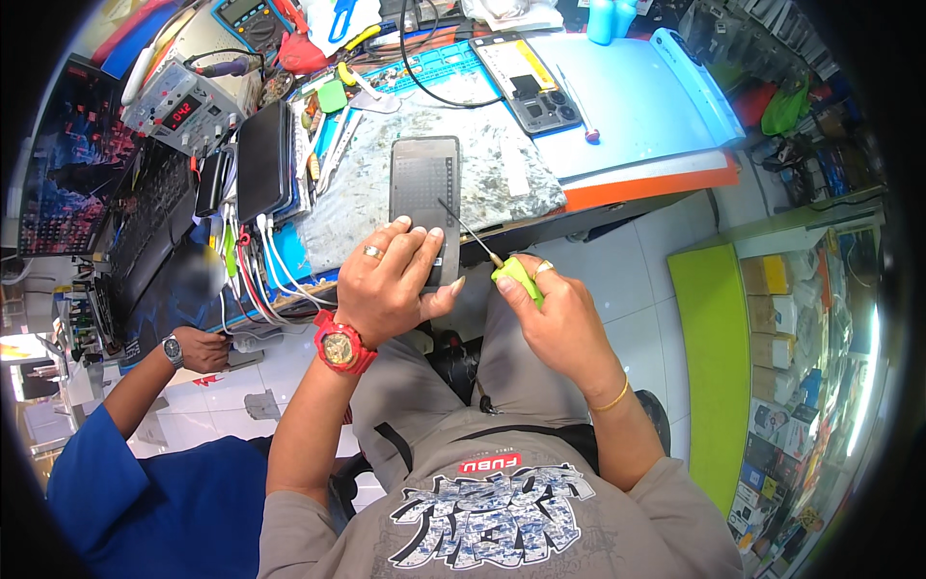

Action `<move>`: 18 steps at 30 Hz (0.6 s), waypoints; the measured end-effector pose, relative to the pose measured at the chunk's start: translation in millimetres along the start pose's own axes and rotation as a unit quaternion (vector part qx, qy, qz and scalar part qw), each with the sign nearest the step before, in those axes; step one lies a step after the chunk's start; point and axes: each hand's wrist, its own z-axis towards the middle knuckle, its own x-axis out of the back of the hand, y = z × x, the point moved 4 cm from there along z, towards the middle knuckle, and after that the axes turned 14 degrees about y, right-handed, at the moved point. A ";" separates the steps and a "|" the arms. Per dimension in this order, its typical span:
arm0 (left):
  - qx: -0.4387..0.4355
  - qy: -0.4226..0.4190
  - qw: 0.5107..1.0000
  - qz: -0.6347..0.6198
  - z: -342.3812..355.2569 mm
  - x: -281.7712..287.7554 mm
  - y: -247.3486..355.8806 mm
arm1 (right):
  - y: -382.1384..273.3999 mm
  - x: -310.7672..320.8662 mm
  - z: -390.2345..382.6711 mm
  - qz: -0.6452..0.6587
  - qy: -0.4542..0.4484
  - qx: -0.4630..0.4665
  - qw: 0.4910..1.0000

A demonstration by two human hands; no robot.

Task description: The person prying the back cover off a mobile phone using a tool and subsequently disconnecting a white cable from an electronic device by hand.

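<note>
A dark grey flat plate (424,179) with rows of small marks or holes lies on the stained grey work mat (367,222), its near end reaching past the bench edge. On the plate's near part rest the outstretched fingers of my left hand (395,275), the thumb apart by its near corner. My right hand (555,304) is wrapped round the lime-green handle of a thin metal-shafted tool (473,234). The dark tip of that tool points up and left, over the plate's right side; whether it touches cannot be told.
A phone with its back off (531,87) and a slim screwdriver (584,116) lie beyond, near a blue mat (637,106). Left are a dark phone (263,159), cables (246,265), a power supply (183,111) and a laptop (145,222). A co-worker's hand (204,349) is at lower left.
</note>
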 end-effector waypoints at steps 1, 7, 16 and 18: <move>0.000 -0.002 1.000 0.000 -0.5 0.4 0.4 | 0.0 -0.1 0.5 0.003 0.000 -0.002 1.000; -0.002 -0.012 1.000 0.027 -0.7 -0.8 4.9 | -1.6 -0.2 2.3 0.000 -0.009 -0.006 1.000; -0.010 -0.014 0.996 0.085 -2.0 -8.2 8.4 | 2.2 -0.5 1.9 0.018 0.003 -0.010 1.000; -0.009 -0.011 0.997 0.079 -4.3 -7.7 8.9 | 2.8 0.8 2.2 0.011 -0.005 -0.007 1.000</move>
